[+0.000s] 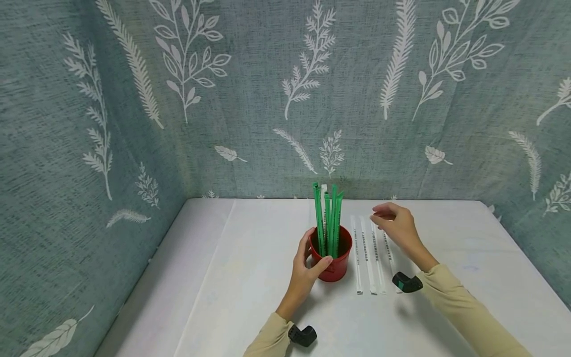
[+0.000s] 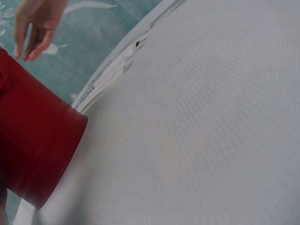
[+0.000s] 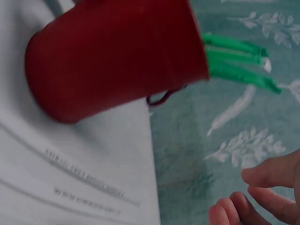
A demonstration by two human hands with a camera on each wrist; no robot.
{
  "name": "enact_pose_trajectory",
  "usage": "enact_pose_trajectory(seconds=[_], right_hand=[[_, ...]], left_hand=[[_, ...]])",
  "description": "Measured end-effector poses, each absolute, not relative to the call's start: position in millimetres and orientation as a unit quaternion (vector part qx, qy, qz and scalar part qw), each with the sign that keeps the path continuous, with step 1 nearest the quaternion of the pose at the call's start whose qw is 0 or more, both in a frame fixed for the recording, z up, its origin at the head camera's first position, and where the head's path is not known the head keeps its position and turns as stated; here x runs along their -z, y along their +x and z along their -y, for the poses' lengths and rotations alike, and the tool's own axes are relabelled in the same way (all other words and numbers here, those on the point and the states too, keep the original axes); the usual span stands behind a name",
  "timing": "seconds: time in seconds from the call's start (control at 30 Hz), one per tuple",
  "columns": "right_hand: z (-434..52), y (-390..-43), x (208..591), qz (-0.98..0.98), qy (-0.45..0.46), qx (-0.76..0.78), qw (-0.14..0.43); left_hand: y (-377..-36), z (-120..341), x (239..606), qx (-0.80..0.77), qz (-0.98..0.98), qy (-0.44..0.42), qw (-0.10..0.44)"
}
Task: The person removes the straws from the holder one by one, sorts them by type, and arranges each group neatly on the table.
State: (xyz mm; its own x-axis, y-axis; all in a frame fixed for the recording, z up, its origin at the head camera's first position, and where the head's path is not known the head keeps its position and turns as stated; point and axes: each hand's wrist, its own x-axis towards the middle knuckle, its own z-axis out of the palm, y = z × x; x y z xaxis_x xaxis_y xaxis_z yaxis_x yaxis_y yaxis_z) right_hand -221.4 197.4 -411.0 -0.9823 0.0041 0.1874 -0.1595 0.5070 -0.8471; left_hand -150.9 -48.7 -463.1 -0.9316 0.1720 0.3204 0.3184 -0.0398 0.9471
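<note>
Head view shows the left hand (image 1: 307, 270) curled around the red cup (image 1: 332, 260) on the tabletop (image 1: 250, 277), likely steadying its upright green straws (image 1: 327, 220), while the right hand (image 1: 394, 225), loosely curled and empty, hovers over wrapped straws (image 1: 370, 255) laid beside it.

From my feed I see a flat white desk (image 1: 250, 277) with a smooth, faintly textured top, its far edge meeting the backdrop. A teal woven cloth backdrop printed with white leaves and fern sprigs (image 1: 276, 89) hangs behind the desk and wraps round both sides. A small black angled camera mount (image 1: 303, 335) sits low near the desk's front edge.
</note>
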Motion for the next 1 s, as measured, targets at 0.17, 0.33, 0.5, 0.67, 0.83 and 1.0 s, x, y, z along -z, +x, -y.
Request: enact_pose_trajectory(seconds=[0.17, 0.33, 0.5, 0.67, 0.83, 1.0], right_hand=[[-185, -214, 399, 0.859, 0.068, -0.494, 0.114], [-173, -207, 390, 0.848, 0.107, -0.5, 0.141], [-162, -202, 382, 0.833, 0.131, -0.519, 0.137], [-152, -198, 377, 0.828, 0.149, -0.527, 0.124], [-140, -196, 374, 0.823, 0.165, -0.53, 0.119], [-130, -193, 374, 0.813, 0.172, -0.546, 0.108]], left_hand=[[-151, 48, 465, 0.697, 0.691, -0.181, 0.056], [-152, 48, 465, 0.698, 0.69, -0.18, 0.062], [-151, 48, 465, 0.696, 0.694, -0.174, 0.061], [-151, 48, 464, 0.695, 0.694, -0.176, 0.063], [-156, 48, 473, 0.696, 0.69, -0.186, 0.074], [-165, 46, 492, 0.696, 0.692, -0.176, 0.076]])
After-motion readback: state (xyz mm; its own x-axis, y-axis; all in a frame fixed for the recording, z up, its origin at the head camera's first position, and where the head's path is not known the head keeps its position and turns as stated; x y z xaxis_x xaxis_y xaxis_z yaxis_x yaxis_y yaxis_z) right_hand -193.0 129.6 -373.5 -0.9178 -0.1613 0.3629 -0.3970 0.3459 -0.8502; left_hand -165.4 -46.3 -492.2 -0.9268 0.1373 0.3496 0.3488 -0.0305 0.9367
